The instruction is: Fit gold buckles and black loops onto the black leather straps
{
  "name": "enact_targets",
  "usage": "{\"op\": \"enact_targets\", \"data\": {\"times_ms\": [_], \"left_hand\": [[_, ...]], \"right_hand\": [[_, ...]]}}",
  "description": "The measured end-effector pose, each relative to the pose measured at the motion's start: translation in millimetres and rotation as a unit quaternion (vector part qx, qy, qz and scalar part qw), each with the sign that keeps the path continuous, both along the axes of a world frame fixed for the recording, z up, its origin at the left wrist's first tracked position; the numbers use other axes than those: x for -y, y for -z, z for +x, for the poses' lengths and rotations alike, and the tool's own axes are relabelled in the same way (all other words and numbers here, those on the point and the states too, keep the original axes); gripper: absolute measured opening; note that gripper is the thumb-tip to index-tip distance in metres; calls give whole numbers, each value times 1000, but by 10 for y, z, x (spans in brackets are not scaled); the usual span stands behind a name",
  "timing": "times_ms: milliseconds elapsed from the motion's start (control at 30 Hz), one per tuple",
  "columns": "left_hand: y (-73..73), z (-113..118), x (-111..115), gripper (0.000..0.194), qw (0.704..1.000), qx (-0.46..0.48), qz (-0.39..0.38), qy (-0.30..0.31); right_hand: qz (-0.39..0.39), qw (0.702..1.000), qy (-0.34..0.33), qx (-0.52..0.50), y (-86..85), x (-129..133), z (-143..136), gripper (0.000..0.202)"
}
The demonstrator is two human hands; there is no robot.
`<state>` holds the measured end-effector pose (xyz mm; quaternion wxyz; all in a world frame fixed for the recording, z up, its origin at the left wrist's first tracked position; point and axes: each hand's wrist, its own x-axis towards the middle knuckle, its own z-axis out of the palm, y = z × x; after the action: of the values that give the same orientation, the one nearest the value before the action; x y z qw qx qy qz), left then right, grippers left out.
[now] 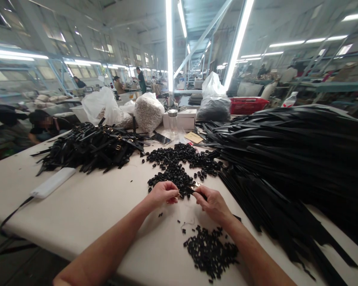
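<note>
My right hand [211,201] is closed around a black strap [191,191] with a gold-coloured buckle [197,184] at its end. The strap's other end shows past my wrist. Facing it, my left hand [164,193] is pinched, thumb against fingers. A tiny glint shows at its fingertips, too small to name. Just beyond both hands spreads a heap of small black loops [171,172]. Below my right hand lies a pile of smaller black pieces [210,251], with a bit of loose thread beside it.
Long black straps [286,147] cover the table's right side. Buckled straps [92,149] are heaped at left, near a white power bank [53,182] with a cable. Behind stand a glass jar [173,121], a phone [161,138], filled plastic bags [149,111] and a red basket [247,105]. People work farther off.
</note>
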<state>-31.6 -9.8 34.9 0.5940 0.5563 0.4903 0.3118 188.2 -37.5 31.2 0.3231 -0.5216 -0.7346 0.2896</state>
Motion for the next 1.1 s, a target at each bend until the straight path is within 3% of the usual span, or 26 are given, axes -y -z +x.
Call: {"op": "enact_targets", "data": {"times_ms": [100,267,467,733,867,1100], "left_hand": [[3,20,-1,30,992,101,-63,-37],[17,88,30,35,969,205,-98,-95],[-22,177,85,33,943,298,-114,-95],[11,164,76,26,956,256,-69,-127],[-45,127,100,28,970,223,-67,-64],[-146,93,179,20,958,250,-105,96]], "right_hand": [[-20,999,-8,-34,-20,17,-24,20],[-57,994,-30,-90,-87,96,-145,23],[-74,992,-28,-96,-84,162,-281,22],[-57,988,6,-143,-137,132,-198,24],[-99,979,-10,-176,-136,92,-160,31],[-292,920,-161,-206,-194,128,-106,36]]}}
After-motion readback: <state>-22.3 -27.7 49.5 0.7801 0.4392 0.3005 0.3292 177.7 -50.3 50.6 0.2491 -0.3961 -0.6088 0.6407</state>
